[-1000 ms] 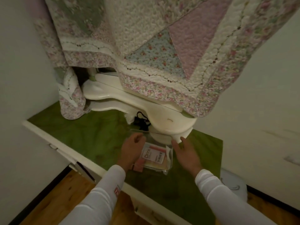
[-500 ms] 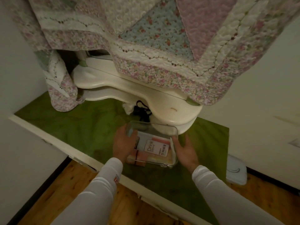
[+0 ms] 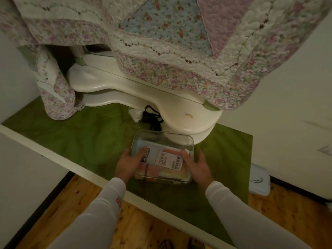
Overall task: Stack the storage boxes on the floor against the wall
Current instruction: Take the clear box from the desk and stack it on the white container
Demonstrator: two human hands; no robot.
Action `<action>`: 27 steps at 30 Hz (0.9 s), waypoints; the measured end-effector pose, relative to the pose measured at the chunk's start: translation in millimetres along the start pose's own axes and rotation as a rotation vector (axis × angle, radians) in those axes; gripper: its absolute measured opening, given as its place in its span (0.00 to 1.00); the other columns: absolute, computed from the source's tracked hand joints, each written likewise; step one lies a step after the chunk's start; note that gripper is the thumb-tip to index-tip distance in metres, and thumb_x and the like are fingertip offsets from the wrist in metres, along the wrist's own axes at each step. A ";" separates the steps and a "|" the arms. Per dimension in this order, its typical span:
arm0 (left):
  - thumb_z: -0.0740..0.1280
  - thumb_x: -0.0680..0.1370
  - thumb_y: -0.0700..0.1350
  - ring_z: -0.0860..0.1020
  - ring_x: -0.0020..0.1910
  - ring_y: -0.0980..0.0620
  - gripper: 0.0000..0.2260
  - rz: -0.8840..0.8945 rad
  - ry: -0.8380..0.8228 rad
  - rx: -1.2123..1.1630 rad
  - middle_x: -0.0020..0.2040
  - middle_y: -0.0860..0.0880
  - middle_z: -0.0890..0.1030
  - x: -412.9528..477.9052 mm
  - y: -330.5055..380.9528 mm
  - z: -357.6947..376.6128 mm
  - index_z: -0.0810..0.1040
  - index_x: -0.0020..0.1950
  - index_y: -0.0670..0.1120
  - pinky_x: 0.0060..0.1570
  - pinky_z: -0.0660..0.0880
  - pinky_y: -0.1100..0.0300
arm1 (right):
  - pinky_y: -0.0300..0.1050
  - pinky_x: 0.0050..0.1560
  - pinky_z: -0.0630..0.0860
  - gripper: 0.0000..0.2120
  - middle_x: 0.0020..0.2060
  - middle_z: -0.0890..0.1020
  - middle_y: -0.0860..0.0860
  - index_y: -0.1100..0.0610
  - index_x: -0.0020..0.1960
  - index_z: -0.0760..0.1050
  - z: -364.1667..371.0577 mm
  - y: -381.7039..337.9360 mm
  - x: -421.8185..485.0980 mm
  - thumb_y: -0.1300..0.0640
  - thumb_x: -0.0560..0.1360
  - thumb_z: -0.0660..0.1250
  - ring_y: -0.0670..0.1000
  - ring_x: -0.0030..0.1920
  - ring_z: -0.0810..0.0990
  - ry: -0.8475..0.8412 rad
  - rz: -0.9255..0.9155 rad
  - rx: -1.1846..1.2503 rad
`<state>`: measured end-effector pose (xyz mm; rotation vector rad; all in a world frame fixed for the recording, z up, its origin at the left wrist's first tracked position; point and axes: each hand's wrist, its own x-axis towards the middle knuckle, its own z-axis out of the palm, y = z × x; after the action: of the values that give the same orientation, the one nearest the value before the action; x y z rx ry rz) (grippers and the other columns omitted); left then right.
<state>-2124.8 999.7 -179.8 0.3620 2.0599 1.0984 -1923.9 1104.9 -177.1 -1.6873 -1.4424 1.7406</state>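
so both hands are on one clear storage box [image 3: 162,141], sitting around 6 o'clock in the view, just below centre. the left hand [image 3: 126,164] grips its left end at 9 o'clock of the box, thumb laid over the top. the right hand [image 3: 199,166] grips the right end at 3 o'clock, thumb up along the side. the box is tipped a bit toward the camera and I honestly can't tell if it's resting on the green mat [image 3: 80,137] or just off it. through the plastic you can see a white pack [image 3: 168,159] that says "Drink", plus some orange and pink stuff underneath

at 12 o'clock from the box there's the cream bed base [image 3: 143,97], really close to the far edge, with a floral quilt [image 3: 161,42] hanging over it. a black cord thing [image 3: 152,117] lies on the mat just beside the base. wooden floor [image 3: 134,227] runs along 6 o'clock, and a white scale [image 3: 258,180] sits over at 3 o'clock by the wall
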 end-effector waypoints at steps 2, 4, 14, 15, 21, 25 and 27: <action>0.71 0.70 0.63 0.82 0.52 0.45 0.30 0.001 0.002 -0.021 0.56 0.47 0.82 0.4 -1.7 0.9 0.74 0.66 0.49 0.55 0.78 0.43 | 0.59 0.63 0.72 0.49 0.72 0.69 0.54 0.49 0.78 0.50 3.3 1.0 1.9 0.33 0.67 0.70 0.59 0.68 0.71 0.006 0.000 0.025; 0.72 0.69 0.62 0.82 0.50 0.46 0.29 0.005 0.015 -0.033 0.54 0.47 0.83 1.8 -3.5 1.8 0.75 0.64 0.48 0.54 0.79 0.44 | 0.58 0.60 0.75 0.44 0.67 0.74 0.54 0.51 0.76 0.55 6.8 3.1 3.2 0.35 0.69 0.70 0.58 0.65 0.75 0.006 -0.009 0.031; 0.73 0.68 0.61 0.83 0.45 0.50 0.25 0.018 0.066 -0.045 0.48 0.50 0.84 6.9 -10.4 6.6 0.78 0.58 0.47 0.44 0.81 0.52 | 0.54 0.54 0.80 0.19 0.52 0.82 0.50 0.51 0.60 0.73 21.3 12.0 5.8 0.42 0.74 0.68 0.51 0.52 0.81 -0.007 -0.071 0.134; 0.73 0.69 0.61 0.83 0.43 0.52 0.24 0.030 0.082 -0.046 0.46 0.52 0.84 6.7 -10.6 7.5 0.78 0.57 0.48 0.39 0.80 0.56 | 0.54 0.54 0.80 0.19 0.52 0.82 0.50 0.51 0.60 0.74 21.3 12.4 5.7 0.42 0.74 0.68 0.51 0.52 0.81 -0.009 -0.068 0.149; 0.72 0.69 0.61 0.83 0.45 0.49 0.25 0.026 0.097 -0.035 0.48 0.50 0.84 7.9 -11.3 10.3 0.77 0.59 0.47 0.45 0.81 0.49 | 0.54 0.52 0.80 0.14 0.51 0.84 0.50 0.51 0.58 0.75 20.5 12.0 6.2 0.45 0.75 0.68 0.52 0.51 0.82 -0.014 -0.052 0.208; 0.73 0.70 0.59 0.83 0.47 0.47 0.24 0.031 0.091 -0.090 0.50 0.49 0.84 5.0 -12.0 10.7 0.77 0.60 0.47 0.48 0.81 0.46 | 0.55 0.52 0.80 0.14 0.51 0.84 0.51 0.51 0.58 0.76 18.6 12.1 3.7 0.46 0.76 0.68 0.53 0.51 0.82 -0.024 -0.058 0.226; 0.74 0.70 0.58 0.83 0.47 0.46 0.24 0.023 0.082 -0.115 0.51 0.48 0.84 2.4 -13.5 11.5 0.77 0.60 0.47 0.49 0.80 0.44 | 0.53 0.51 0.81 0.14 0.50 0.84 0.51 0.51 0.58 0.76 16.8 13.3 1.7 0.47 0.75 0.69 0.53 0.51 0.82 -0.020 -0.066 0.231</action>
<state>-2116.7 999.8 -195.7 0.2882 2.0567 1.2582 -1933.8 1093.3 -192.2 -1.4905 -1.2355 1.8143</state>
